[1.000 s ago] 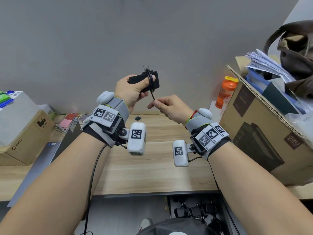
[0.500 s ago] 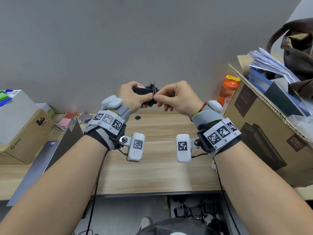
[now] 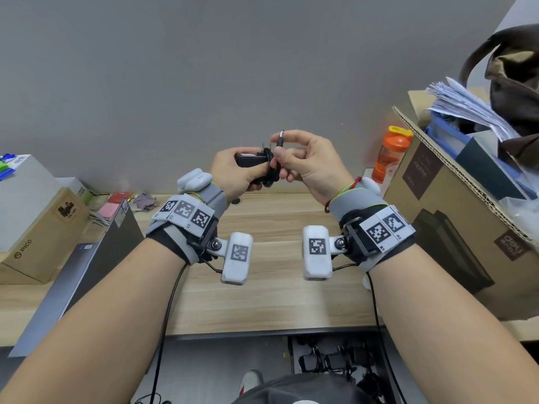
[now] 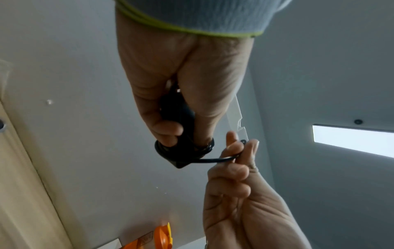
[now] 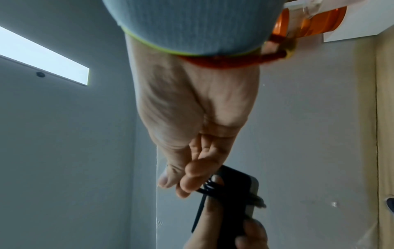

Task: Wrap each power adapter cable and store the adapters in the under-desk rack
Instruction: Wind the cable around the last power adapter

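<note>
A small black power adapter (image 3: 248, 159) is held in the air above the desk by my left hand (image 3: 233, 170), whose fingers curl round its body (image 4: 177, 114). Its thin black cable (image 4: 183, 150) is wound in several turns around the adapter (image 5: 236, 190). My right hand (image 3: 303, 158) pinches the free cable end between thumb and forefinger, and the barrel plug (image 3: 280, 138) sticks up above the fingers. A short stretch of cable (image 4: 215, 160) runs from the coil to that pinch. Below the desk edge, the rack (image 3: 335, 360) holds several black adapters.
The wooden desk (image 3: 262, 293) runs below my hands against a grey wall. A big cardboard box (image 3: 455, 217) full of papers stands at the right, an orange bottle (image 3: 389, 153) beside it. Cardboard boxes (image 3: 35, 228) and a grey laptop (image 3: 81, 272) lie at the left.
My left hand has lowered the adapter and turned it. My right hand wound the cable round it and now holds only the short plug end, raised above the adapter.
</note>
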`<state>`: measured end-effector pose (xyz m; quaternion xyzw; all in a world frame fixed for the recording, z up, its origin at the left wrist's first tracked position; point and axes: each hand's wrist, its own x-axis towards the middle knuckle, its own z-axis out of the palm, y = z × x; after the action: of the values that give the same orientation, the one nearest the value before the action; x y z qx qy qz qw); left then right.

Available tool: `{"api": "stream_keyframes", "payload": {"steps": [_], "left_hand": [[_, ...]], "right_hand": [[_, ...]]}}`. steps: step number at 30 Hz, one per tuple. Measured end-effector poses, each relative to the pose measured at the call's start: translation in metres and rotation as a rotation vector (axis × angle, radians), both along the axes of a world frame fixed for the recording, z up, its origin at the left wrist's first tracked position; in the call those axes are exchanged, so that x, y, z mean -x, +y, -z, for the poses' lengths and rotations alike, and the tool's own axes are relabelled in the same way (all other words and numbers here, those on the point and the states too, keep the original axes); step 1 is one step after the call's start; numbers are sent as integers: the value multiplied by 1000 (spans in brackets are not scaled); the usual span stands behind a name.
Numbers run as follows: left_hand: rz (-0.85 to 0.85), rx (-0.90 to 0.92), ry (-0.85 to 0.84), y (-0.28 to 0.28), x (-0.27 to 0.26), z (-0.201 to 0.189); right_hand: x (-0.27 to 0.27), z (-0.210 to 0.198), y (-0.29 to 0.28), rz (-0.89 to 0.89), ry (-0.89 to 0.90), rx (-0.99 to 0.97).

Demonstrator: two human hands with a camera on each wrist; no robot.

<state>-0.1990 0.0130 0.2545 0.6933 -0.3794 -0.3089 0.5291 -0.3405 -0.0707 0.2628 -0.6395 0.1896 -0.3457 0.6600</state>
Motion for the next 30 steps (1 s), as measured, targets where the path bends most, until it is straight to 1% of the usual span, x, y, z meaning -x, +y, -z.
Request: {"api": "stream_keyframes", "payload": {"steps": [4,10,13,16,20,25,27,30], "left_hand": [[-23,-5,63,-4,-2,5],[-63,35,194,-13,-5,5],[-82,42,212,-17,-2,3],[-74,40,198,-19,1,3],[-30,64,187,-19,7,1],[0,35,123,-19,6,4],[13,45,104,-19,5,7],[18,61,75,-19,4,8]], "right_hand": [[-2,5,0,63,87,-41],[-4,8,-3,56,243,-145],[-6,8,-4,52,303,-183],[-9,9,-8,81,310,-210],[-10,10,-10,106,298,-155],[-12,19,-18,255,338,-49],[-13,22,-20,289,355,-1],[-14,24,-20,326,311,31]]}}
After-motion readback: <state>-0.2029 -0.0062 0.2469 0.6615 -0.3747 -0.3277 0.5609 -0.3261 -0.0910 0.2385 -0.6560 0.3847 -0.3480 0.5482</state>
